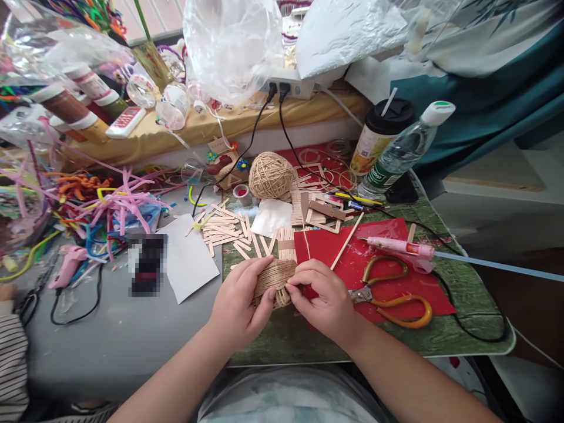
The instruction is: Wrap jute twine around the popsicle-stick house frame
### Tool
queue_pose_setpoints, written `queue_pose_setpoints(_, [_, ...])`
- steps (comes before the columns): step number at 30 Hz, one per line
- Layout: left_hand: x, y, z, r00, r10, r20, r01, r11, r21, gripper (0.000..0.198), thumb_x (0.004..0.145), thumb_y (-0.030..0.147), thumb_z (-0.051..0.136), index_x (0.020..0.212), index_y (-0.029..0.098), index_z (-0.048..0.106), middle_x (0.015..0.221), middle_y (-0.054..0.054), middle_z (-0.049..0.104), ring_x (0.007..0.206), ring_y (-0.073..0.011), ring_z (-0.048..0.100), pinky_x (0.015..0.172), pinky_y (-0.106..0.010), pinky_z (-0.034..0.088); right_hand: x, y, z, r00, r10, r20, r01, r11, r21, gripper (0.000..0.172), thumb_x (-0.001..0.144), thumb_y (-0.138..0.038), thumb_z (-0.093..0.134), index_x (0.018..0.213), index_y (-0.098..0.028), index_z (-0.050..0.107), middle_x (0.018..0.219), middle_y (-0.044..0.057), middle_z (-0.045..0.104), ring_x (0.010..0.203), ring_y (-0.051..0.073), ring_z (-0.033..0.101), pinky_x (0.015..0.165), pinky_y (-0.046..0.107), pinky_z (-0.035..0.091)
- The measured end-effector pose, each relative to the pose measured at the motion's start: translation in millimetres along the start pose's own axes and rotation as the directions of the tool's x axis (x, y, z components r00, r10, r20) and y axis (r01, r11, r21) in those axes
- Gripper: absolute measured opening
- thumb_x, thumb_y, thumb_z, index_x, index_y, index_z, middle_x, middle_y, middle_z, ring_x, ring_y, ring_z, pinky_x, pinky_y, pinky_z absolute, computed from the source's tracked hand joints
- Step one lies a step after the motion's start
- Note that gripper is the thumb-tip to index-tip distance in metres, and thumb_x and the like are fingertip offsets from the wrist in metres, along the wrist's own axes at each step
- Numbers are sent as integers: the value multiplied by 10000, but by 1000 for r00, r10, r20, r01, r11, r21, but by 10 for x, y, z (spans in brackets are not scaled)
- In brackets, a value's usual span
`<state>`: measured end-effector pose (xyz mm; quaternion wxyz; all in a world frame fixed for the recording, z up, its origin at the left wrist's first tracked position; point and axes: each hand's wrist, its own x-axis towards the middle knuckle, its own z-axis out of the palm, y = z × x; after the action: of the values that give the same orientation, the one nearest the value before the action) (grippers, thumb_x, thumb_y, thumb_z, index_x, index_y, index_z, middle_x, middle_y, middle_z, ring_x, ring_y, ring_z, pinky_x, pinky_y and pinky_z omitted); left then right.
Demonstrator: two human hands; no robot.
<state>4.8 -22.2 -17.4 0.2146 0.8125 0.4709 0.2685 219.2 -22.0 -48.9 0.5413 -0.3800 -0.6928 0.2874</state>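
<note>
My left hand (247, 299) is closed around a small twine-wrapped piece (277, 277), its thumb along the near side. Rows of tan twine cover the piece's upper face; its inner build is hidden. At the right edge of the piece, my right hand (324, 294) pinches the twine (306, 238) between thumb and fingertips. That strand runs up toward the ball of twine (272, 175) behind. Orange-handled scissors (403, 311) lie just right of my right hand on a red sheet (374, 235). A pink glue gun (399, 248) rests above them.
Loose craft sticks (222, 226) lie beyond my left hand, near a white pad (272, 217). A water bottle (403, 153) and a lidded cup (379, 135) stand back right. Pipe cleaners (118, 200) are heaped left. A black cable (480, 338) curves along the right edge. A striped sleeve (12, 358) shows at far left.
</note>
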Motion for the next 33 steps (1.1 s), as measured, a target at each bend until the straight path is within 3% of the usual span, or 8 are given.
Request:
queue_pose_setpoints(11, [-22, -34, 15, 999, 8, -32, -8, 1000, -5, 503, 1026, 268, 556, 1521, 256, 469, 1365, -121, 666, 1257, -288, 636, 1071, -447, 532, -9, -1, 35, 999, 37, -5, -36, 999, 19, 156, 955, -78, 683, 981, -231, 690, 902, 53, 692, 877, 202, 683, 798, 351, 605])
queue_pose_setpoints(18, [-15, -26, -5, 1000, 2, 21, -2, 1000, -8, 636, 1054, 309, 521, 1660, 279, 328, 1430, -135, 631, 1270, -303, 623, 1039, -456, 540, -37, 35, 14, 1000, 12, 18, -12, 1000, -7, 150, 974, -91, 674, 1010, -237, 678, 924, 54, 689, 896, 202, 680, 811, 351, 601])
queue_pose_setpoints(24, [-16, -19, 5, 1000, -13, 1, 13, 999, -53, 534, 1049, 275, 551, 1577, 283, 470, 1421, -125, 640, 1290, -285, 627, 1075, -435, 538, -42, 22, 15, 1000, -3, 12, 3, 1000, -12, 154, 972, -93, 681, 1024, -238, 672, 937, 53, 690, 892, 198, 682, 807, 346, 600])
queue_pose_setpoints(33, [-19, -14, 39, 998, -16, -56, 13, 998, -60, 497, 1053, 265, 558, 1548, 292, 526, 1415, -112, 668, 1303, -274, 643, 1106, -430, 532, -41, 12, 48, 999, 37, -20, -38, 999, -10, 145, 967, -86, 677, 978, -230, 662, 910, 49, 682, 886, 198, 672, 808, 347, 590])
